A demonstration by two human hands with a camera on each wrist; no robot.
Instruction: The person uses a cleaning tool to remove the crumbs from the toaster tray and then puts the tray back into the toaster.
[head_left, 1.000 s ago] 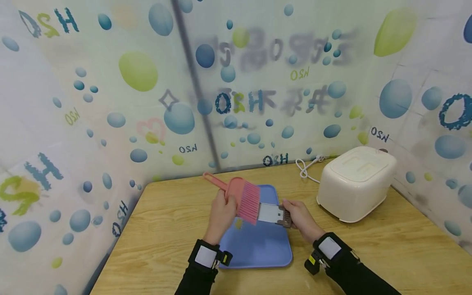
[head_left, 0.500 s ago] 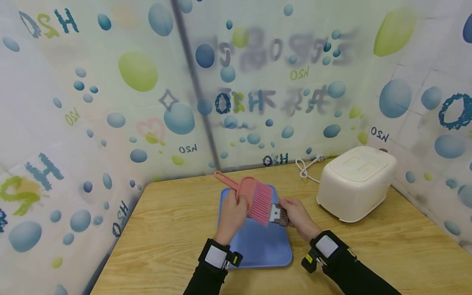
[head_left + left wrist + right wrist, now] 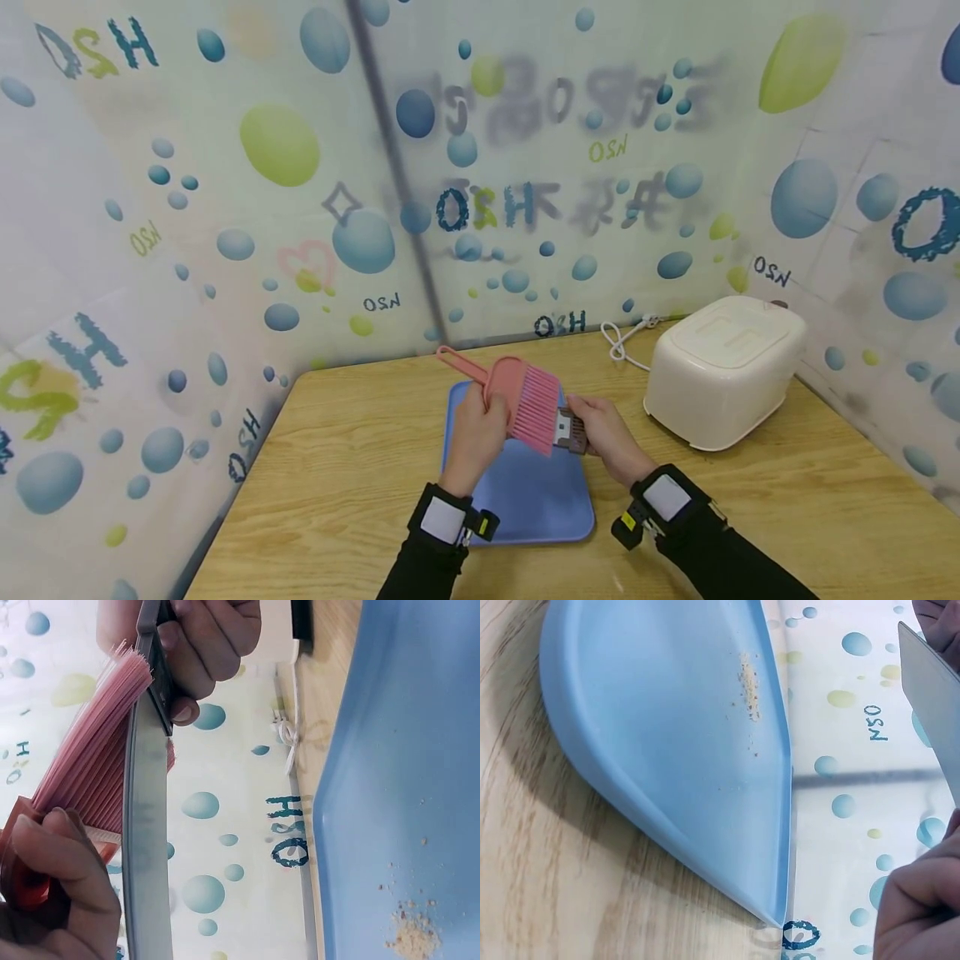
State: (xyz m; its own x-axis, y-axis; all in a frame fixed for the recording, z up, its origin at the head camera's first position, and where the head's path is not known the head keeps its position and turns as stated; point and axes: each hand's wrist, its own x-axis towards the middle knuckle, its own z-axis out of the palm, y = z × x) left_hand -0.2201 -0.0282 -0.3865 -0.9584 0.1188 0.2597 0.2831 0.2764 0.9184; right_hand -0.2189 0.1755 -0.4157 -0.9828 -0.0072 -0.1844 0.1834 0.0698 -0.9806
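We are facing pale sheet walls printed with blue and green bubbles (image 3: 480, 167), behind and beside a yellowish wood-grain tabletop (image 3: 352, 450).

At head-view centre, the pink brush (image 3: 528, 406) hides part of the scraper (image 3: 573, 432); the left wrist view's right edge cuts off the blue tray (image 3: 397, 750), its lower-right crumbs (image 3: 414, 939) too small to identify.
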